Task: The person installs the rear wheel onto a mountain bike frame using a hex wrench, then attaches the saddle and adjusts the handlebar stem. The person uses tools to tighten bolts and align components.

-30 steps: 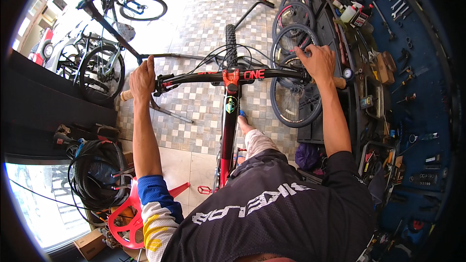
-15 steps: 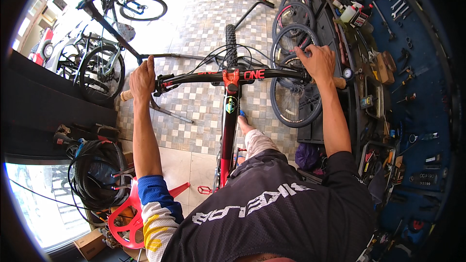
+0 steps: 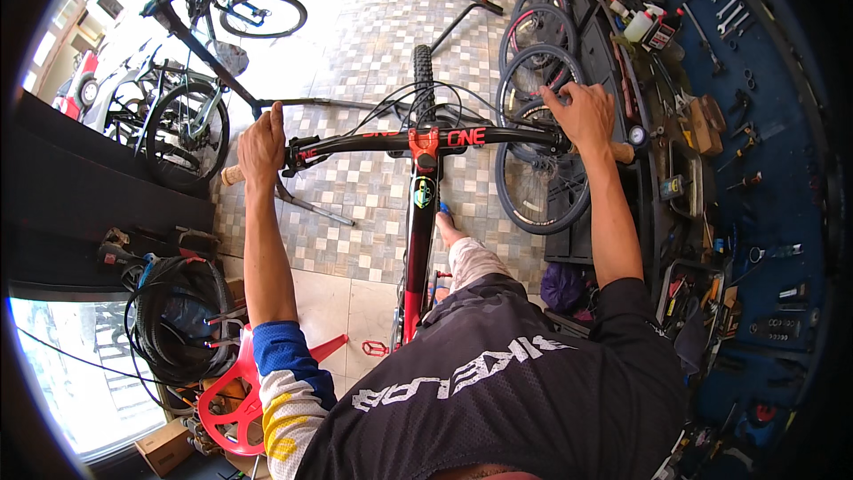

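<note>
A bicycle with a black and dark red frame point(image 3: 415, 258) stands in front of me, its black handlebar point(image 3: 355, 141) running across the view. My left hand point(image 3: 261, 144) is closed round the left handlebar grip point(image 3: 233, 175), whose tan end sticks out past it. On the other side my right hand point(image 3: 584, 117) rests closed over the right grip point(image 3: 622, 152), thumb raised and pointing inward; the undersides of its fingers are hidden. A red stem point(image 3: 424, 140) clamps the bar in the middle. Beyond it are looping cables and the knobbly front tyre point(image 3: 422, 71).
Several wheels point(image 3: 542, 204) lean against a dark cabinet at the right, near my right hand. A tool board point(image 3: 764, 213) lines the far right. Another bike point(image 3: 182, 129) and a repair stand point(image 3: 222, 71) stand left. A red plastic chair point(image 3: 233, 409) and coiled tyres point(image 3: 178, 320) sit lower left.
</note>
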Available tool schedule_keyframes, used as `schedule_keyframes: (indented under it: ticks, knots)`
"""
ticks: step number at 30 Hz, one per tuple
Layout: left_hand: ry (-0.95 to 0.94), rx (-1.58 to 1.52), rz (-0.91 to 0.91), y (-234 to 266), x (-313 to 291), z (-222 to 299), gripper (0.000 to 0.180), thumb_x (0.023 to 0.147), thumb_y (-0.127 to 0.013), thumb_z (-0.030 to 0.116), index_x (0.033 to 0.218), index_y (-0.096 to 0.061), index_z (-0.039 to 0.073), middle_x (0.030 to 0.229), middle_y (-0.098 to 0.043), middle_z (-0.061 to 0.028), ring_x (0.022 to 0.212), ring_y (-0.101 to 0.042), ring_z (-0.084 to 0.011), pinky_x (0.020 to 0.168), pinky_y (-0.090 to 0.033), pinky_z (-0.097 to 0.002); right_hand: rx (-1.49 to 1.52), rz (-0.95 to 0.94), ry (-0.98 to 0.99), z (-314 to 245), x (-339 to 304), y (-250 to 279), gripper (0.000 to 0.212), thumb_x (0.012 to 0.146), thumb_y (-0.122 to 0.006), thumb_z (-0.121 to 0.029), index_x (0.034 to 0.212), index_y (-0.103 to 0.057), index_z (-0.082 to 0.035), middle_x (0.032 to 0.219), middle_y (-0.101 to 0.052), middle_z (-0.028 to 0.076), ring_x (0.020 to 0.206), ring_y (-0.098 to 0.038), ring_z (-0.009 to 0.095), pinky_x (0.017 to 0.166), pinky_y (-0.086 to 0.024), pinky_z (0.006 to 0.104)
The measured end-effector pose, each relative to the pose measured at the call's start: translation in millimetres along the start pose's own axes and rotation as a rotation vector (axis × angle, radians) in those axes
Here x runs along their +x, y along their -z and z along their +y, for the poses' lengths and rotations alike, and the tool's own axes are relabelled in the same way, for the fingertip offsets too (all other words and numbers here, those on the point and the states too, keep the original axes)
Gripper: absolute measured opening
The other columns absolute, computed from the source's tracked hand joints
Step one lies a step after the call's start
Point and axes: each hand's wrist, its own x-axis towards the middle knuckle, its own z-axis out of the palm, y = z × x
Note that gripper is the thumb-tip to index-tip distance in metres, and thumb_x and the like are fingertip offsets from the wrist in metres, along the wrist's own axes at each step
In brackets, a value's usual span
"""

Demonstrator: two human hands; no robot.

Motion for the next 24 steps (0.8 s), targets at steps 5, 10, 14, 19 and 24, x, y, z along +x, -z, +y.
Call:
schedule_keyframes:
  ticks: [5, 10, 14, 19, 24]
  knots:
    - [0.008, 0.003, -0.004, 0, 0, 1, 0.073, 0.109, -0.032, 0.057, 0.075, -0.059, -0.001, 0.070, -0.063, -0.0281, 0.070, -0.062, -0.0501, 0.065, -0.044, -0.0578, -0.010, 0.003, 0.007, 2, 0, -1, 0.056, 0.091, -0.066, -0.062, 0.090, -0.077, -0.007, 0.095, -0.078, 0.011, 0.097, -0.062, 0.029, 0.088, -0.042, 0.0432]
    - [0.015, 0.003, -0.008, 0, 0, 2, 0.073, 0.109, -0.032, 0.058, 0.076, -0.060, -0.001, 0.071, -0.063, -0.0282, 0.071, -0.062, -0.0500, 0.066, -0.045, -0.0578, -0.007, 0.006, 0.009, 1, 0, 0, 0.057, 0.091, -0.065, -0.062, 0.089, -0.077, -0.007, 0.094, -0.077, 0.011, 0.097, -0.062, 0.029, 0.088, -0.042, 0.0434]
    - [0.000, 0.016, 0.000, -2, 1, -4, 0.072, 0.109, -0.034, 0.057, 0.077, -0.061, 0.000, 0.070, -0.063, -0.0279, 0.071, -0.063, -0.0504, 0.065, -0.045, -0.0576, -0.006, 0.007, 0.021, -1, 0, 1, 0.056, 0.091, -0.065, -0.062, 0.087, -0.076, -0.007, 0.092, -0.077, 0.011, 0.097, -0.062, 0.029, 0.087, -0.042, 0.0431]
    - [-0.018, 0.099, 0.043, 16, 24, -10, 0.067, 0.109, -0.036, 0.056, 0.080, -0.066, 0.003, 0.067, -0.065, -0.0251, 0.067, -0.067, -0.0469, 0.061, -0.048, -0.0557, -0.018, 0.003, 0.023, -1, 0, 1, 0.055, 0.091, -0.065, -0.062, 0.086, -0.076, -0.008, 0.091, -0.077, 0.011, 0.097, -0.062, 0.029, 0.087, -0.042, 0.0425]
    - [-0.101, 0.173, 0.179, 44, 52, -7, 0.064, 0.110, -0.037, 0.049, 0.081, -0.069, 0.002, 0.069, -0.067, -0.0229, 0.069, -0.067, -0.0414, 0.065, -0.049, -0.0541, -0.009, 0.025, 0.009, 4, -3, 0, 0.055, 0.090, -0.066, -0.062, 0.084, -0.075, -0.008, 0.092, -0.077, 0.010, 0.096, -0.062, 0.029, 0.087, -0.043, 0.0422]
